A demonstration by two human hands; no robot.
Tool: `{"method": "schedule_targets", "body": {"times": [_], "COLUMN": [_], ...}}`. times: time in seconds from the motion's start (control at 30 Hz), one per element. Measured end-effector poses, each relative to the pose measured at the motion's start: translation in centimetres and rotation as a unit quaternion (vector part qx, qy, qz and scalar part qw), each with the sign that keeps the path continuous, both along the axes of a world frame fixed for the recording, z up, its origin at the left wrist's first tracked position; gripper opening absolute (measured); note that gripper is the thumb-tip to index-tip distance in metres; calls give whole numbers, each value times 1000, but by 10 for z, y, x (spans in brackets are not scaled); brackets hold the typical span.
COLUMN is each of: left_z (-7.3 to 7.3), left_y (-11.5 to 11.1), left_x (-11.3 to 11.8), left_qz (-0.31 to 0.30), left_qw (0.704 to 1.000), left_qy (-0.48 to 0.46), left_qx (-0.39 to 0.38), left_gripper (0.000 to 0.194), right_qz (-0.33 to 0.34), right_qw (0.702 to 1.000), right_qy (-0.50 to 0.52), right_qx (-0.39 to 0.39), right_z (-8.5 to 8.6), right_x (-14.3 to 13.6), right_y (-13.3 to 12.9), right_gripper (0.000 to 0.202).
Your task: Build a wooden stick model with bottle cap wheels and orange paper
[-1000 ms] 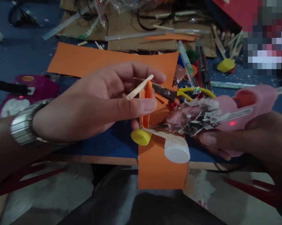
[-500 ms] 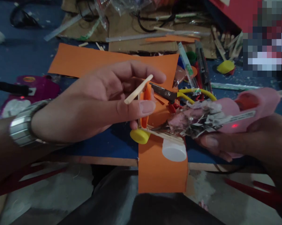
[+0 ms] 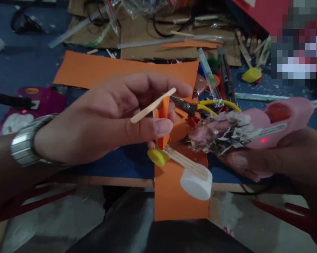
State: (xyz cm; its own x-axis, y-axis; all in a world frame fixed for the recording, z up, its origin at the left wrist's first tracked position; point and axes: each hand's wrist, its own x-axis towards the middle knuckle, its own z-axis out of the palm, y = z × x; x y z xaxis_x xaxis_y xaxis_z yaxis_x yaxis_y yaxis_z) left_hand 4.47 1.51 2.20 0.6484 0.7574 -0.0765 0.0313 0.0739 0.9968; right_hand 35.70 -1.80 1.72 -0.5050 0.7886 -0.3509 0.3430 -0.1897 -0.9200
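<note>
My left hand [image 3: 116, 119], with a metal watch at the wrist, pinches a small model of folded orange paper [image 3: 163, 137] and wooden sticks. One pale stick [image 3: 153, 105] crosses its top. From its lower end, sticks [image 3: 187, 161] run to a white cap [image 3: 196, 183], and a yellow cap [image 3: 158, 157] hangs beside them. My right hand [image 3: 276, 154] is wrapped round a pink glue gun [image 3: 276, 119] with a lit red light. The gun's front is covered in ragged paper and glue, and its tip is close to the model's lower joint.
Scissors with yellow handles [image 3: 218, 103] lie behind the model. Orange paper [image 3: 95, 70] and cardboard [image 3: 158, 52] spread across the blue table [image 3: 45, 66]. A black cutter [image 3: 226, 75] lies at right, a purple device [image 3: 39, 102] at left.
The model has tilted in my left hand, its white cap swinging down and its top stick shifting. My right hand and the glue gun have hardly moved.
</note>
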Motion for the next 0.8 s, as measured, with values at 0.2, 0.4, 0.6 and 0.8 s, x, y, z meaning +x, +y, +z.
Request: {"method": "schedule_targets", "body": {"times": [0.2, 0.4, 0.6, 0.8], "left_z": [0, 0, 1, 3], "left_y": [0, 1, 1, 2], "left_x": [-5, -6, -5, -5], "left_qz": [-19, -13, -14, -18], "left_qw": [999, 998, 999, 999], "left_qy": [-4, 5, 1, -10], "left_qx": [33, 53, 52, 41], "left_gripper": [32, 36, 33, 36], "right_qz": [20, 27, 51, 76], "right_qw": [998, 999, 998, 994], "right_qy": [17, 22, 23, 54], "right_qx": [-52, -27, -7, -51], "right_z": [2, 1, 1, 2], "right_x": [-2, -1, 2, 4], "right_y": [-1, -1, 1, 2], "right_gripper": [9, 25, 35, 34]}}
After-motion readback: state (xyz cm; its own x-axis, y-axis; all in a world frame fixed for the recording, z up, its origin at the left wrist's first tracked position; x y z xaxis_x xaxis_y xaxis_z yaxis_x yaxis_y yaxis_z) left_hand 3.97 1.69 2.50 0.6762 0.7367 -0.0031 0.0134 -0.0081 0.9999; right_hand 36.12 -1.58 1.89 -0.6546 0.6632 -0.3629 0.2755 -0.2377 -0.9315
